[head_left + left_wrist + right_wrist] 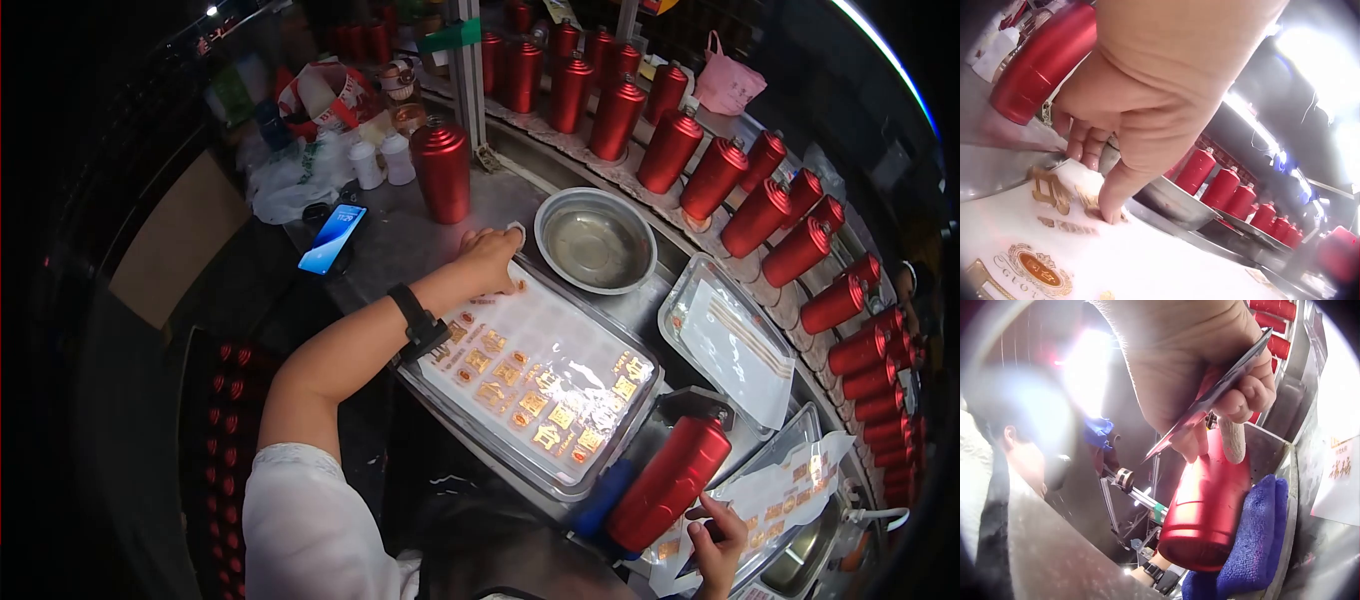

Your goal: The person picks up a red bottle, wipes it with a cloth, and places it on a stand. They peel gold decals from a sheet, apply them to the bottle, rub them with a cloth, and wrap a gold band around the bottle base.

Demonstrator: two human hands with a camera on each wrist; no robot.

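Observation:
My left hand [487,262] reaches to the far corner of a white decal sheet [560,330] lying in a clear tray [580,490]. In the left wrist view its thumb presses on a gold decal [1088,201], the other fingers hanging near the sheet's edge. My right hand [1210,381] grips a thin, flat, dark-edged blade [1210,397] in its curled fingers. A finger in a whitish finger cot [1232,442] touches a glossy red bottle [1207,500], which lies tilted against a folded blue cloth [1250,540].
Beyond the tray sits a metal basin of water [595,240]; another red bottle [442,175] stands near a lit phone [333,240]. A second tray [735,335] and more decal sheets [790,500] lie rightward. Several red bottles [670,150] line a curved ledge behind.

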